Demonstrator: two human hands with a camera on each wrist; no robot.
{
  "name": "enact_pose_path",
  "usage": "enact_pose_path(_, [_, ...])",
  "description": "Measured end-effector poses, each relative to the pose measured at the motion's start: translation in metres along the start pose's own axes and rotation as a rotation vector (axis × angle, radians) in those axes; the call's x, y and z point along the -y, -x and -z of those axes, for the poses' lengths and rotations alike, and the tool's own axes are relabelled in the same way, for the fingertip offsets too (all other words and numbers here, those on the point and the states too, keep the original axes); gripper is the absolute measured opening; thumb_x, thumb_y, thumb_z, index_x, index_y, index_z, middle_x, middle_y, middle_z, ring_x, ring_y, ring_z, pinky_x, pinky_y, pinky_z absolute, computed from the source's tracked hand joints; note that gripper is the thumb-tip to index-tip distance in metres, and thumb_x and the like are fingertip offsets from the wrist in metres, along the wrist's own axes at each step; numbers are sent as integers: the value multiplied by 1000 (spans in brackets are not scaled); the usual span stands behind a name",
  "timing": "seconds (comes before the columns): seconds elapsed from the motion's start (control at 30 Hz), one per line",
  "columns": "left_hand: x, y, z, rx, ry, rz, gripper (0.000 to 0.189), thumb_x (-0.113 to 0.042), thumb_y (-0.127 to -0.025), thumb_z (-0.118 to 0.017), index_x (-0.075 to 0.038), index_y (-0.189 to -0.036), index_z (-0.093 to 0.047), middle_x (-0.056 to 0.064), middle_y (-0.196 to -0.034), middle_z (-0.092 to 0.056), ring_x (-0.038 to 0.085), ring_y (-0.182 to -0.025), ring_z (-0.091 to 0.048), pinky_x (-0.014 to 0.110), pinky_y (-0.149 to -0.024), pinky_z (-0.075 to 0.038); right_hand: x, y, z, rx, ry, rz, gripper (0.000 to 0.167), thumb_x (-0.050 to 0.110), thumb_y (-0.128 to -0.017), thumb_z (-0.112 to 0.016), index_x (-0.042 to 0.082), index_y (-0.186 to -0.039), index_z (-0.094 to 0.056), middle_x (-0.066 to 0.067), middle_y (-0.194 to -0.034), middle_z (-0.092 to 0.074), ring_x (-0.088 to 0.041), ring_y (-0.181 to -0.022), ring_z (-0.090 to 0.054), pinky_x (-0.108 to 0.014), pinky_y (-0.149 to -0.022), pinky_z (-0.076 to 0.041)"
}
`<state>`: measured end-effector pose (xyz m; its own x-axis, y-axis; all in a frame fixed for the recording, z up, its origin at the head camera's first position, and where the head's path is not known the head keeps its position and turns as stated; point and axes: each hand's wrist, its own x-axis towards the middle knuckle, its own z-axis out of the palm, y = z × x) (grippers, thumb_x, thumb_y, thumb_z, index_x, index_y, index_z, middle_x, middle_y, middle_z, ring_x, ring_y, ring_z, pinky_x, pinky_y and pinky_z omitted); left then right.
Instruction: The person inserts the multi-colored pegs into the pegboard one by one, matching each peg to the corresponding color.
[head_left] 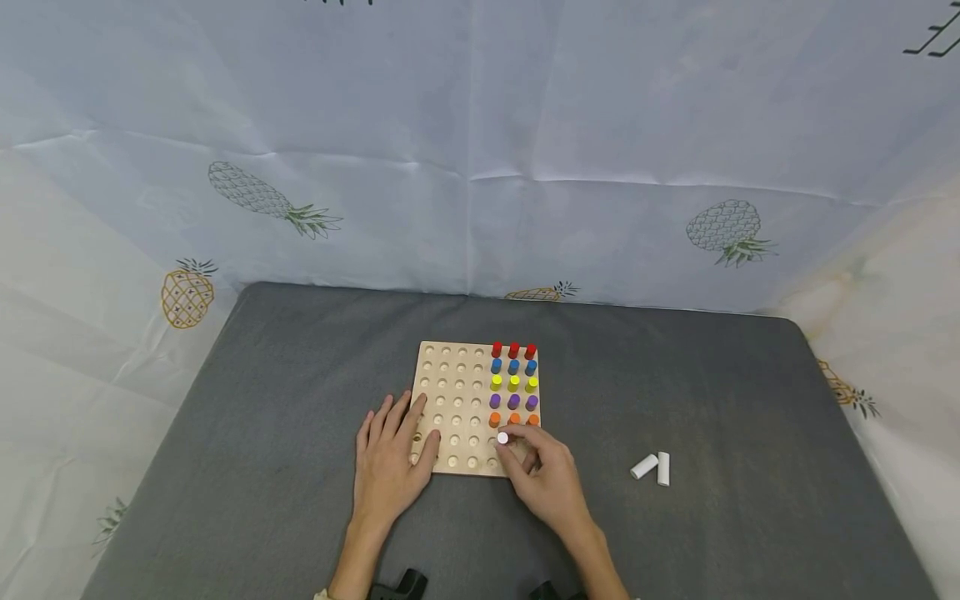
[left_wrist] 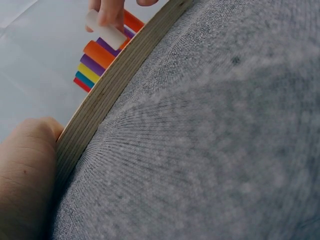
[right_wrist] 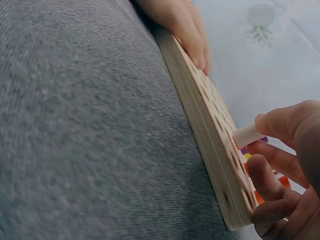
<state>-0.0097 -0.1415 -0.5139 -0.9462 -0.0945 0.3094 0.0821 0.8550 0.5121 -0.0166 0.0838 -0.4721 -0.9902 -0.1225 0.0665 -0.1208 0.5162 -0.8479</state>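
Observation:
A square wooden pegboard [head_left: 455, 400] with rows of round holes lies on the grey cloth. Its right side carries upright pegs in rows of red [head_left: 513, 351], blue [head_left: 513, 367], yellow [head_left: 513, 383], purple [head_left: 513, 402] and orange [head_left: 495, 420]. My right hand [head_left: 546, 477] pinches a white peg [right_wrist: 248, 135] between thumb and finger; in the right wrist view its lower end is at the board's surface, but whether it is inside a hole I cannot tell. My left hand [head_left: 392, 458] rests on the board's left edge with fingers extended.
Two loose white pegs, one slanted [head_left: 644, 467] and one straighter [head_left: 663, 469], lie on the cloth to the right of the board. A pale curtain [head_left: 465, 150] with pineapple prints hangs behind the grey-covered table [head_left: 300, 358].

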Motion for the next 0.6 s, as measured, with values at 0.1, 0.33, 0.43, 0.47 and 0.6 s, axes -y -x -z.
enact_pose_path(0.1, [0,0,0,-1,-1,-1,54,-36,-94,-66,-16,-144,-60,15,-149,-58,40,-145,-45,59,-121,-26,1,0,-2,7,17,-18,21,15,-87,-81,14,-108,-77,4,-81,-64,1,-52,-43,-17,-45,-38])
enact_pose_path(0.33, [0,0,0,-10,-3,-7,53,-35,-94,-67,-15,-143,-61,15,-149,-58,40,-144,-46,59,-121,-27,4,-2,-3,21,67,-39,21,18,-88,-81,16,-109,-77,7,-78,-62,0,-51,-44,-17,-45,-37])
enact_pose_path(0.43, [0,0,0,-9,-4,-6,53,-35,-94,-67,-15,-143,-61,15,-149,-58,40,-144,-46,59,-121,-27,5,-3,-4,31,89,-46,21,20,-88,-81,17,-109,-78,7,-79,-63,0,-51,-44,-17,-46,-37])
enact_pose_path(0.47, [0,0,0,-9,-4,-6,53,-36,-94,-66,-15,-143,-61,15,-149,-58,40,-144,-46,59,-121,-27,5,-3,-4,36,97,-46,21,20,-88,-81,18,-109,-78,7,-81,-64,0,-51,-44,-17,-46,-37])
enact_pose_path(0.6, [0,0,0,-9,-5,-7,53,-36,-94,-66,-15,-143,-61,15,-149,-58,40,-144,-46,60,-120,-27,6,-2,-5,51,129,-41,19,20,-89,-80,19,-107,-78,6,-84,-66,1,-52,-43,-17,-47,-37])
